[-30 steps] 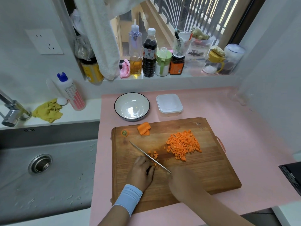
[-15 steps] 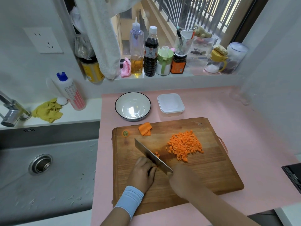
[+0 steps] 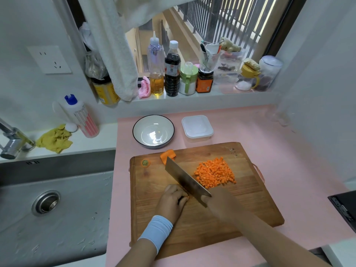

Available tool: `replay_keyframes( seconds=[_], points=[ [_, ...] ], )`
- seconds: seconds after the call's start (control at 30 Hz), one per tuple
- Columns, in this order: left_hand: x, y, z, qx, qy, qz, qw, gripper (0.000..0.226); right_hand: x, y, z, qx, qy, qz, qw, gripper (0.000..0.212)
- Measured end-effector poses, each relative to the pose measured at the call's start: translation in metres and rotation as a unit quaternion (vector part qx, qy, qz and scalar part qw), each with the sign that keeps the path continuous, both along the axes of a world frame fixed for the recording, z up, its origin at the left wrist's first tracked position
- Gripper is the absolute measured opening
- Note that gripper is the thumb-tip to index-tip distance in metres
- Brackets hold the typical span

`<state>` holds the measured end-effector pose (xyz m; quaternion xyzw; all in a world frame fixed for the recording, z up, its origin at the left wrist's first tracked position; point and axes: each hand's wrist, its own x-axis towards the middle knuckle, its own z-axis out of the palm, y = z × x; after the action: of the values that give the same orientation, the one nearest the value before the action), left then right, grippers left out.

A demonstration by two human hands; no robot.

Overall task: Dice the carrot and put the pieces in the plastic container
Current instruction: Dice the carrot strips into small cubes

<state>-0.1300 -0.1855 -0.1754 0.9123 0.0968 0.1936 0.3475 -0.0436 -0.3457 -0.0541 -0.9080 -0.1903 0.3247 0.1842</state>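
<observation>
The cleaver [image 3: 185, 180] is tilting flatter than 1 second ago, the right hand [image 3: 221, 204] gripping its handle. The left hand [image 3: 171, 201] is curling over a carrot remnant [image 3: 187, 197] (mostly hidden) just left of the blade.

Soft daylight from the window [image 3: 221, 22] behind, bright and even, faint shadows, mild glare in the white bowl [image 3: 146, 132], wide-angle bending at edges, slightly soft focus throughout

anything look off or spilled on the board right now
Nothing spilled or damaged. The diced carrot lies heaped on the cutting board. The one oddity: a leftover carrot chunk sits on the board's far edge, behind the knife tip, where it could be nudged off.
</observation>
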Motion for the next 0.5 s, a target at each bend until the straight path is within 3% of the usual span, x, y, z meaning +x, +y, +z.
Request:
replay_keyframes(
  seconds=[0.13, 0.2, 0.3, 0.33, 0.4, 0.5],
  points=[
    [0.017, -0.002, 0.015, -0.027, 0.029, -0.016, 0.999, 0.004, 0.019, -0.019, 0.006, 0.010, -0.049, 0.010, 0.999, 0.032],
    [0.018, 0.002, 0.032, -0.068, -0.004, 0.072, 0.995, 0.010, 0.025, -0.029, 0.009, 0.017, -0.085, 0.032, 0.996, 0.031],
    [0.015, 0.021, 0.068, -0.153, -0.078, 0.293, 0.941, 0.016, 0.035, -0.045, 0.011, 0.021, -0.179, 0.103, 0.978, 0.028],
    [0.014, 0.027, 0.082, -0.161, -0.085, 0.319, 0.930, 0.016, 0.040, -0.050, 0.014, 0.018, -0.209, 0.135, 0.968, 0.028],
    [0.019, 0.040, 0.099, -0.165, -0.049, 0.275, 0.946, 0.021, 0.046, -0.055, 0.019, -0.009, -0.259, 0.213, 0.942, 0.029],
    [0.044, 0.030, 0.121, -0.198, 0.128, 0.098, 0.967, 0.038, 0.053, -0.061, 0.026, -0.033, -0.298, 0.296, 0.907, 0.024]
  ],
)
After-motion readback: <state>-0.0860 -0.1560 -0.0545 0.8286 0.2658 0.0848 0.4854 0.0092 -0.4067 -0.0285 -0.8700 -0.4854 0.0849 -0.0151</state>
